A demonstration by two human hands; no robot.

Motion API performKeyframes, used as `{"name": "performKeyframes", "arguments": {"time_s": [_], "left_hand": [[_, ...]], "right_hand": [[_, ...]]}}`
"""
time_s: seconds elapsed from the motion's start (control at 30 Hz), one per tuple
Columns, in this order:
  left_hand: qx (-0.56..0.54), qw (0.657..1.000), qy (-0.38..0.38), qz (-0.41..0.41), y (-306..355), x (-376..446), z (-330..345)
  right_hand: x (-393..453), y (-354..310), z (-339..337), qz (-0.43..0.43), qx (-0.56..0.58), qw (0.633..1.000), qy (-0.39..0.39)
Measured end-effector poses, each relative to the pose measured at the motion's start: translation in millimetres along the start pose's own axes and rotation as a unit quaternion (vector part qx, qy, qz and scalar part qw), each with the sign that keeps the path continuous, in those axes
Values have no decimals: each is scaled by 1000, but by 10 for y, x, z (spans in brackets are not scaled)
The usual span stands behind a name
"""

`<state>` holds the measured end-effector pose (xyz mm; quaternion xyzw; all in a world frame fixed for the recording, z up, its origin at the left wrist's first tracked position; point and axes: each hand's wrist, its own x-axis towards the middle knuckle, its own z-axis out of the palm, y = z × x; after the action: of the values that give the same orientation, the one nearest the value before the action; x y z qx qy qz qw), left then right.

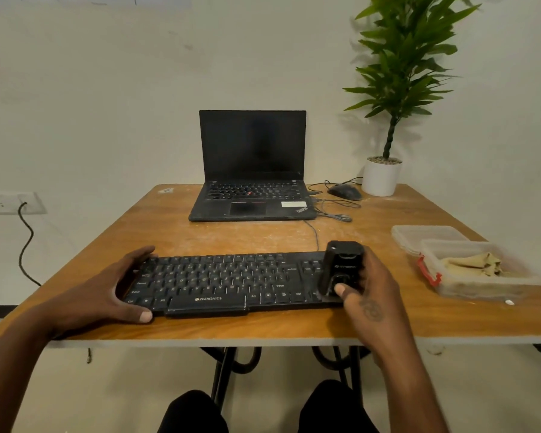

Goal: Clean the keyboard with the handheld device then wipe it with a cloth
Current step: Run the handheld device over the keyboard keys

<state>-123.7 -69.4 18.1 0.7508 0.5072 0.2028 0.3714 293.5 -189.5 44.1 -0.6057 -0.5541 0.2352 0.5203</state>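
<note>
A black Zebronics keyboard [225, 281] lies along the front of the wooden table [263, 235]. My left hand [119, 292] grips its left end, fingers over the back edge and thumb at the front edge. My right hand [366, 292] holds a black handheld device [341, 267] standing upright on the keyboard's right end, thumb pressed on its lower front. A beige cloth [472, 264] lies crumpled in a clear plastic box [481, 284] at the right.
An open black laptop [252, 170] sits at the back centre, with a mouse [344, 192] and cables to its right. A potted plant [381, 176] stands at the back right corner. The box's lid [425, 234] lies behind the box. My knees show under the table.
</note>
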Motion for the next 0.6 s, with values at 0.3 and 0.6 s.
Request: {"name": "performKeyframes", "arguments": {"time_s": [0.3,0.6], "left_hand": [[3,1000,-1,1,-42,42,-6],[1,1000,1,2,-76,58,-36]], "right_hand": [[7,72,201,-11,-37,999,-3],[18,146,-122,-1,-17,998,65]]}}
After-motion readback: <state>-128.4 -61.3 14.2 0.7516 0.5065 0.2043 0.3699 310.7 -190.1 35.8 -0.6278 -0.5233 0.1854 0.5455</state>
